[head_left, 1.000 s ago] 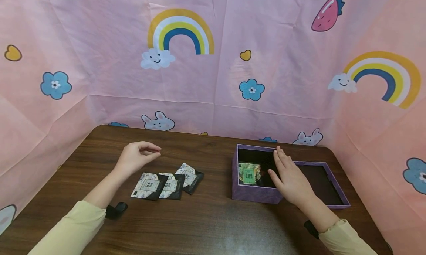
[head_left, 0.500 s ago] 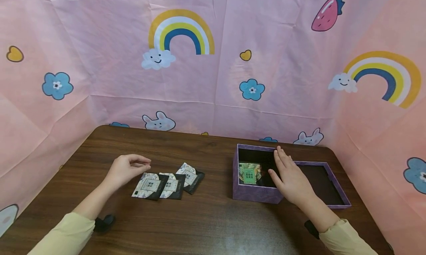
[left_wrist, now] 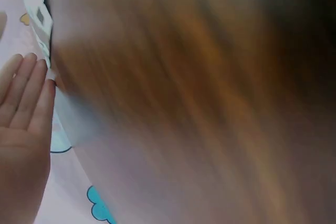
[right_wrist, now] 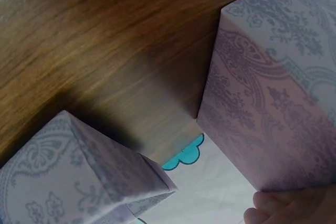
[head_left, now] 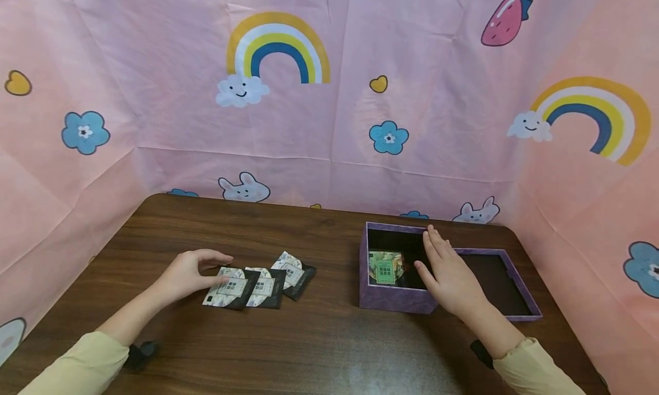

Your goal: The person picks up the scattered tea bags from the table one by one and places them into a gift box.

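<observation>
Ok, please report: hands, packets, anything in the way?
Left hand at leftmost packet, contact unclear. Right hand against box. Three packets on table, green packet inside box. Obstruction: right hand partly over box opening.

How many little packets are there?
4 in view. On the table: the left packet, by the left hand, the middle packet and the right packet. Inside the purple box: a green packet. The right hand may hide more.

The left sleeve [head_left: 77,363] is plain, pale yellow cloth, softly creased, and the right sleeve [head_left: 538,369] matches. I can make out a small black attachment [head_left: 141,355] beside the left one, a dark piece [head_left: 481,354] beside the right.
</observation>
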`<state>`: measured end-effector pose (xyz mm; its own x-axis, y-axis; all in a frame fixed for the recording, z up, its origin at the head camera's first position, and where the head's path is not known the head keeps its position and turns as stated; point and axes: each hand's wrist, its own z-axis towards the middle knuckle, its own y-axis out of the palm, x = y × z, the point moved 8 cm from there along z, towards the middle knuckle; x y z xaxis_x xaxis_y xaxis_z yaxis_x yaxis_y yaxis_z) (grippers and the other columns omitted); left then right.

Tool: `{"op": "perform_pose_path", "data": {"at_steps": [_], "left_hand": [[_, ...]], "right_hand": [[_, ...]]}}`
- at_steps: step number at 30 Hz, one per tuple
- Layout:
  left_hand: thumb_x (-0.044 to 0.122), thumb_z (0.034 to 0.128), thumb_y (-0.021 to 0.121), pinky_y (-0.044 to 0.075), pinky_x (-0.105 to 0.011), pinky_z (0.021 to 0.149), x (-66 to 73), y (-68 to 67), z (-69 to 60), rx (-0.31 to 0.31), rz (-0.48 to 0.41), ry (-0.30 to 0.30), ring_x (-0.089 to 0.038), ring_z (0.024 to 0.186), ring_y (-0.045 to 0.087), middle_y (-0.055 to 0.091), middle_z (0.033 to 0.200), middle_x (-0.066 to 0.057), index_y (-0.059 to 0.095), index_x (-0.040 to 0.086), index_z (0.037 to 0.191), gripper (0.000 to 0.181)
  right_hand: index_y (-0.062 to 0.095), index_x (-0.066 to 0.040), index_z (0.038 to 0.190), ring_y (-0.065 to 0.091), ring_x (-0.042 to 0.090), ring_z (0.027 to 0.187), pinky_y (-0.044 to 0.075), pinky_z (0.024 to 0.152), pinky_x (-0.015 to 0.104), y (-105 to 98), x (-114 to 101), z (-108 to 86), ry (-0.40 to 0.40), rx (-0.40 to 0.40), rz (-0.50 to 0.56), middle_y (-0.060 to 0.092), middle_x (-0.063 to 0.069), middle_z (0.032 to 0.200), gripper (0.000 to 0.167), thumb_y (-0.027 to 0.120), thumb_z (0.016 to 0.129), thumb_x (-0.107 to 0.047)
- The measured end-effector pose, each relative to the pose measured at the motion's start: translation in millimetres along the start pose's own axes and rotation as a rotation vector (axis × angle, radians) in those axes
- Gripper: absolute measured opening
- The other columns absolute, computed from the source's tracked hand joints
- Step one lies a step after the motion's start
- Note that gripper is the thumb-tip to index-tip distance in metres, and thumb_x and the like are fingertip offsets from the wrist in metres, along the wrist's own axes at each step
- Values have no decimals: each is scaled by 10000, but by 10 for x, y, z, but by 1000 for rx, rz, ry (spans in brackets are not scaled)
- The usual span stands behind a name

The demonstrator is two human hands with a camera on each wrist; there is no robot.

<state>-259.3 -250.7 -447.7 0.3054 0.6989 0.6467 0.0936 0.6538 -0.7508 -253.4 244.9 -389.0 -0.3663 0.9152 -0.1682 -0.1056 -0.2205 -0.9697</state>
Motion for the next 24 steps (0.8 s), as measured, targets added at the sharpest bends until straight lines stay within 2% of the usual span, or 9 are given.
{"op": "perform_pose_path", "data": {"at_steps": [2,5,7,9,12,16,24], "left_hand": [[252,856,914,591,-497,1003,14,2,-31,-12,29,37,-412,1216,705,769,1275,-131,753,73,1285,492],[302,788,962,591,-385,1032,32,9,-77,-21,70,95,-383,1243,691,749,1314,-110,732,86,1320,619],[342,739,991,578,-376,1036,43,21,-101,-24,107,123,-365,1257,677,734,1337,-100,721,97,1342,705],[364,702,1009,570,-411,1029,55,38,-121,-33,136,140,-367,1271,659,714,1363,-105,704,101,1365,776],[366,674,1021,554,-555,999,74,72,-135,-55,182,156,-402,1280,639,681,1394,-135,675,87,1396,848],[334,663,1029,559,-596,981,102,101,-124,-76,221,182,-410,1272,644,664,1396,-147,659,72,1404,869],[335,647,1038,571,-573,969,118,115,-96,-75,247,212,-386,1228,657,678,1350,-129,688,64,1367,845]], "right_hand": [[254,74,1648,243,434,1622,252,1294,628,2,-2,3,1,-1,-3,220,268,1743,717,525,1112,-318],[253,76,1647,244,435,1621,249,1297,624,2,-8,8,-1,-2,-6,221,270,1742,717,522,1113,-319],[255,78,1645,244,437,1620,251,1297,624,-1,-12,9,-2,-3,-6,218,270,1743,717,523,1112,-318],[253,78,1646,243,438,1620,250,1297,624,-2,-12,9,-1,-5,-4,210,268,1746,717,523,1112,-317],[252,79,1646,245,440,1619,249,1297,624,-7,-12,4,2,-6,-4,212,271,1744,716,522,1112,-314],[256,82,1644,252,445,1615,248,1297,623,-18,-11,1,3,-5,-5,226,278,1738,714,523,1111,-310],[240,71,1652,241,440,1620,243,1299,624,2,3,-2,10,-8,0,204,270,1747,721,514,1115,-325]]}}
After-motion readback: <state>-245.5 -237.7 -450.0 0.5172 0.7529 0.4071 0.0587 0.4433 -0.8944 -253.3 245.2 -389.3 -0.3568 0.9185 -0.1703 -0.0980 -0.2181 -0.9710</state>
